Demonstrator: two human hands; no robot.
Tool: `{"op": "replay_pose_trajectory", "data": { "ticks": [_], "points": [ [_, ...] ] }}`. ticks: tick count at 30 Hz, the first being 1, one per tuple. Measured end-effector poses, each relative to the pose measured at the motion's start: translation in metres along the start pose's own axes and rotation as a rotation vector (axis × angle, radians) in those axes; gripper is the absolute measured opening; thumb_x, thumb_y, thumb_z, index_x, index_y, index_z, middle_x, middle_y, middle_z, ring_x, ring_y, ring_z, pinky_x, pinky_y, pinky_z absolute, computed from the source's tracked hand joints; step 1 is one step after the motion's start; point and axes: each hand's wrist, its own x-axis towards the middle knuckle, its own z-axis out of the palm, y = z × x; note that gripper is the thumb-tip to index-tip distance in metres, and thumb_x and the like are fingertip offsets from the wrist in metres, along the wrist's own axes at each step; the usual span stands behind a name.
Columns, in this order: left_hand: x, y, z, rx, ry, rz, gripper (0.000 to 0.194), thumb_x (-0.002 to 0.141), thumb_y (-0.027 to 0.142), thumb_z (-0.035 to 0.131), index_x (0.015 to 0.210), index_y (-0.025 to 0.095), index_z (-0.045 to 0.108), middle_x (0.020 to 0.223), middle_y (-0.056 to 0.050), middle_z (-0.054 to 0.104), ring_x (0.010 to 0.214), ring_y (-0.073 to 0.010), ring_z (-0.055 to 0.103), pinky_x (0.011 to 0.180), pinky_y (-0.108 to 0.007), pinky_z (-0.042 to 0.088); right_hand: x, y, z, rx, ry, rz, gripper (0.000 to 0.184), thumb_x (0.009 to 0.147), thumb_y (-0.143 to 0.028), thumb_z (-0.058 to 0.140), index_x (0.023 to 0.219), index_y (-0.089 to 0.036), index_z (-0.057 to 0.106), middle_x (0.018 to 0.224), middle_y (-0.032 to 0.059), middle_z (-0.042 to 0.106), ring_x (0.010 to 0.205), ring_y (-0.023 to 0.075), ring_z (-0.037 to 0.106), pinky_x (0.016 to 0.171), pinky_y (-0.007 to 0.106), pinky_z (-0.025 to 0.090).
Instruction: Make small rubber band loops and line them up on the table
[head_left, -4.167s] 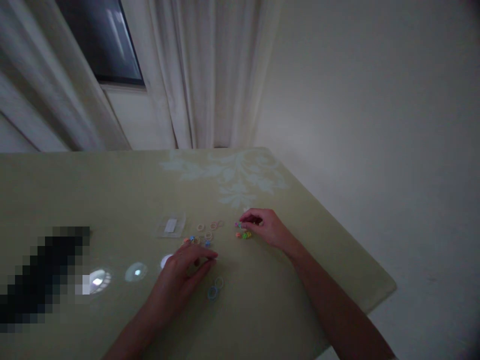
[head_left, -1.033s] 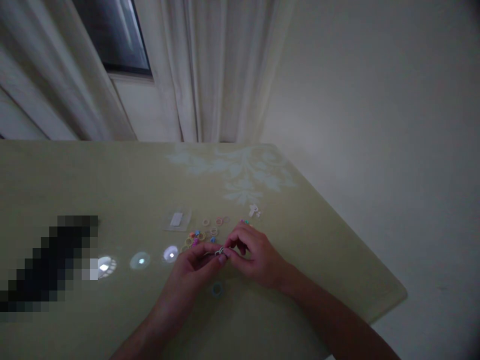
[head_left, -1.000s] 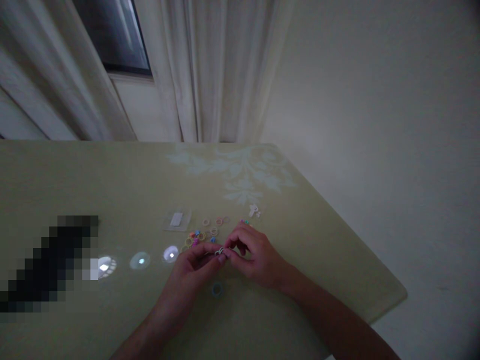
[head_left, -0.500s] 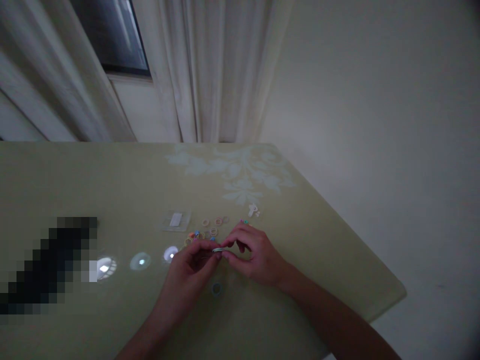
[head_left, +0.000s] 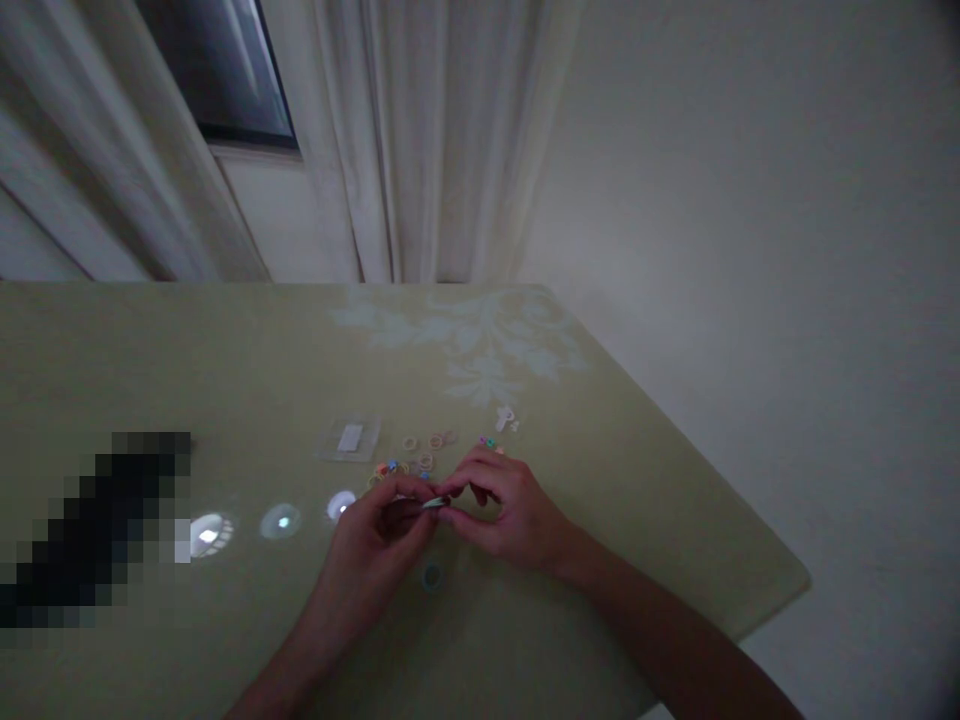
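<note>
Between my two hands is a small pale green loop that looks like a hair tie (head_left: 433, 503). The fingertips of my left hand (head_left: 369, 540) pinch it from the left. My right hand (head_left: 504, 505) grips its right end with thumb and index finger, almost touching the left fingertips. Part of the loop is hidden by the fingers. Below the hands a blue-green hair tie (head_left: 432, 588) lies flat on the table. Just beyond them lie several small ring-shaped hair ties (head_left: 427, 463), some with coloured beads or ornaments (head_left: 393, 467).
A clear plastic packet (head_left: 350, 438) with a white label lies left of the loose ties. Small white pieces (head_left: 505, 419) sit behind my right hand. A pixelated dark shape (head_left: 97, 530) covers the table's left side. The table (head_left: 225, 370) ends in an angled edge at right.
The pale green loop has tilted slightly between my fingertips, and my hands have shifted only a little. The things on the table stay in place.
</note>
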Motion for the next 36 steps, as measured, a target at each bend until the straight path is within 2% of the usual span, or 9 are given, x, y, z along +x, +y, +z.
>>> {"op": "replay_pose_trajectory", "data": {
  "ticks": [4,9,14,18,21,25,30,36],
  "points": [
    [0.001,0.004,-0.002,0.022,-0.088,-0.011,0.017,0.083,0.034,0.085,0.084,0.021,0.073,0.096,-0.004,0.078,0.091,-0.021,0.076,0.085,-0.029,0.06,0.001,0.0,-0.001,0.033,-0.023,0.021,0.005,0.09,-0.021,0.075,0.095,-0.019,0.075,0.083,0.0008,0.066,0.066,0.0119,0.052,0.064,0.026,0.043],
    [0.0,0.015,-0.007,-0.041,-0.224,-0.161,0.025,0.082,0.043,0.086,0.088,0.021,0.076,0.094,-0.005,0.078,0.089,-0.0214,0.074,0.079,-0.029,0.058,0.0,-0.002,-0.002,0.082,-0.018,0.05,0.005,0.086,-0.019,0.074,0.089,-0.019,0.071,0.08,-0.0009,0.063,0.065,0.0112,0.05,0.061,0.024,0.041],
    [-0.001,0.019,-0.01,-0.077,-0.25,-0.181,0.025,0.084,0.044,0.084,0.083,0.021,0.077,0.09,-0.004,0.074,0.086,-0.0189,0.068,0.079,-0.027,0.055,0.0,-0.005,-0.004,0.14,-0.015,0.055,0.005,0.085,-0.02,0.073,0.091,-0.02,0.072,0.079,-0.0008,0.063,0.067,0.0123,0.051,0.062,0.025,0.042],
    [0.0,0.014,-0.011,-0.077,-0.23,-0.122,0.021,0.083,0.04,0.086,0.08,0.021,0.077,0.091,-0.002,0.071,0.087,-0.0179,0.065,0.08,-0.026,0.053,0.001,-0.005,-0.005,0.2,-0.034,0.042,0.012,0.085,-0.022,0.074,0.097,-0.02,0.075,0.083,-0.0001,0.063,0.066,0.0117,0.05,0.06,0.025,0.042],
    [0.002,0.013,-0.011,-0.065,-0.201,-0.091,0.019,0.081,0.038,0.087,0.077,0.022,0.078,0.09,-0.002,0.069,0.088,-0.0177,0.065,0.08,-0.026,0.053,0.002,-0.004,-0.006,0.207,-0.022,0.016,0.009,0.087,-0.025,0.076,0.095,-0.02,0.076,0.083,0.0004,0.065,0.065,0.0113,0.051,0.059,0.025,0.041],
    [0.002,0.014,-0.01,-0.042,-0.15,-0.083,0.018,0.075,0.036,0.09,0.074,0.022,0.079,0.084,-0.003,0.071,0.082,-0.0182,0.067,0.076,-0.027,0.054,0.002,-0.003,-0.007,0.157,-0.014,0.017,0.009,0.09,-0.03,0.076,0.092,-0.021,0.076,0.08,0.0007,0.065,0.066,0.0122,0.052,0.059,0.025,0.043],
    [0.001,0.009,-0.005,-0.013,-0.065,-0.083,0.018,0.069,0.031,0.094,0.075,0.022,0.079,0.081,-0.003,0.076,0.078,-0.0198,0.072,0.074,-0.029,0.058,0.0,-0.001,-0.003,0.072,0.051,-0.02,0.007,0.088,-0.027,0.076,0.09,-0.02,0.076,0.076,0.0005,0.066,0.063,0.012,0.052,0.059,0.026,0.043],
    [0.0,0.007,-0.003,0.024,-0.063,-0.076,0.018,0.075,0.035,0.091,0.08,0.021,0.081,0.085,-0.004,0.078,0.081,-0.0213,0.073,0.076,-0.029,0.059,-0.001,-0.001,-0.002,-0.002,0.067,-0.052,0.003,0.088,-0.023,0.074,0.09,-0.021,0.076,0.077,0.0011,0.067,0.064,0.0131,0.054,0.063,0.028,0.046]
  ]
}}
